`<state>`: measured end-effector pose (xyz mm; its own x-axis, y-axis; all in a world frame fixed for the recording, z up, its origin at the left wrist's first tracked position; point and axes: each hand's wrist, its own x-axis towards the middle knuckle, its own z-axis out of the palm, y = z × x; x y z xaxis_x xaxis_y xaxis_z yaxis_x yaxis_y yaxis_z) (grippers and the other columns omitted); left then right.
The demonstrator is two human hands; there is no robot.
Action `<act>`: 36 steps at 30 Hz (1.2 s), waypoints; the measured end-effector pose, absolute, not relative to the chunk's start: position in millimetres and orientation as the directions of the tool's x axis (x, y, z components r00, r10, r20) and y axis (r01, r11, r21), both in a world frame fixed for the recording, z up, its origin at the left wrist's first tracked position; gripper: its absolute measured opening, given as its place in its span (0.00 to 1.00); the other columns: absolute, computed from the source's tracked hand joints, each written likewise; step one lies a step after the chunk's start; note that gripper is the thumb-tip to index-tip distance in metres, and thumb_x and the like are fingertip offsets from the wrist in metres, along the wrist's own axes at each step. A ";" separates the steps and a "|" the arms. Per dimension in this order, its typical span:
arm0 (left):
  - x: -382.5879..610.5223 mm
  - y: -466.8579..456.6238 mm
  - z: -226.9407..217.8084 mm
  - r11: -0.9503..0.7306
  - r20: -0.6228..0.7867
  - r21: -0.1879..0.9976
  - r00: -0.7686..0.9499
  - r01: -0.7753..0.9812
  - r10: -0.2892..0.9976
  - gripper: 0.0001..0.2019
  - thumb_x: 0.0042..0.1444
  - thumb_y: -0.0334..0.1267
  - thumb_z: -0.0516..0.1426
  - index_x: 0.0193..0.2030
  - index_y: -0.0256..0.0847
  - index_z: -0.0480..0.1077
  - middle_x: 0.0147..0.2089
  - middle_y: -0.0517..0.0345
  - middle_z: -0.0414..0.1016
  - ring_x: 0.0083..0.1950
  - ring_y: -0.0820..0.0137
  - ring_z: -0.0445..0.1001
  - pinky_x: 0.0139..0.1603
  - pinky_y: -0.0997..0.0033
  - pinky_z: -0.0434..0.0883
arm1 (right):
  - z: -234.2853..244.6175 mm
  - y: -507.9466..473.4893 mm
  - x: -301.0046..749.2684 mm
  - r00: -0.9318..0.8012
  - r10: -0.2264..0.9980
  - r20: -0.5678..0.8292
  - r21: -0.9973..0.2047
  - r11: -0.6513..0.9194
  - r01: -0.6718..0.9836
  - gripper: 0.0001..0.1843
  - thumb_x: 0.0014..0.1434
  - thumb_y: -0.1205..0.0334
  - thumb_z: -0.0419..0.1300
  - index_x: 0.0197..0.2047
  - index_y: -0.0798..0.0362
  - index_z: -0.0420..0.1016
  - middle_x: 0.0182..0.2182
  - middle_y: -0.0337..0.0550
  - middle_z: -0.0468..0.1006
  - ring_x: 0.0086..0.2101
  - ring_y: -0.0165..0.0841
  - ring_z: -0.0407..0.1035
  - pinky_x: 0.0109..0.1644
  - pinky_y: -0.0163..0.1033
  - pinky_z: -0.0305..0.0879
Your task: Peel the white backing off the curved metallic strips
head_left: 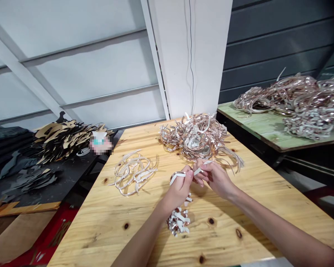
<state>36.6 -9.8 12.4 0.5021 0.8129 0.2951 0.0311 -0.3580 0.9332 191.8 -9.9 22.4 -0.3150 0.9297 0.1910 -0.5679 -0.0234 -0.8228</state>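
Foil-backed strip (176, 178) pinched between both hands (179, 187), above the wooden table (253, 222)

The left hand (180, 188) and right hand (217, 180) are bare and short-nailed, on slim uncovered forearms (278, 231).

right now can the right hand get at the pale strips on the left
Probably not directly. The right hand is pinching a white and copper strip with the left hand, whose forearm lies between it and the pale strips, so it would likely have to let go.
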 end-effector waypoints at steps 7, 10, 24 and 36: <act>35.1 -6.6 6.8 -0.426 0.345 0.901 0.465 0.078 0.815 0.18 0.74 0.47 0.44 0.37 0.41 0.66 0.38 0.55 0.75 0.40 0.68 0.72 0.47 0.69 0.68 | 26.9 -8.8 193.5 -0.364 0.928 0.077 -0.650 -0.230 -0.724 0.16 0.59 0.62 0.59 0.21 0.50 0.61 0.17 0.32 0.55 0.20 0.29 0.54 0.31 0.36 0.64; 34.3 -5.8 3.7 -0.411 0.331 0.906 0.440 0.098 0.835 0.17 0.73 0.48 0.45 0.35 0.42 0.64 0.36 0.58 0.72 0.38 0.69 0.70 0.44 0.70 0.68 | 27.8 -7.1 194.5 -0.365 0.930 0.037 -0.576 -0.279 -0.768 0.17 0.59 0.63 0.60 0.21 0.50 0.59 0.17 0.31 0.53 0.20 0.29 0.51 0.27 0.35 0.61; 25.9 1.4 3.3 -0.475 0.319 0.811 0.424 0.341 0.848 0.15 0.73 0.42 0.45 0.38 0.42 0.67 0.36 0.58 0.73 0.40 0.68 0.74 0.47 0.68 0.69 | 25.8 12.9 210.1 -0.113 0.984 -0.134 -0.227 -0.141 -0.964 0.20 0.58 0.73 0.57 0.25 0.49 0.48 0.17 0.29 0.54 0.19 0.25 0.56 0.23 0.30 0.61; 19.1 -2.2 3.2 -0.546 0.463 0.771 0.300 0.329 0.834 0.15 0.74 0.42 0.43 0.43 0.42 0.67 0.40 0.53 0.74 0.44 0.67 0.75 0.50 0.62 0.71 | 15.2 13.9 199.7 0.043 0.999 0.032 -0.721 0.053 -0.691 0.19 0.58 0.46 0.69 0.35 0.50 0.68 0.29 0.34 0.68 0.33 0.31 0.69 0.40 0.36 0.71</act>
<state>19.1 -2.2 3.2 0.3003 0.8342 0.4625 0.3285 -0.5457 0.7709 199.7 13.9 15.2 0.0429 0.9986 0.0322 -0.6906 0.0529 -0.7213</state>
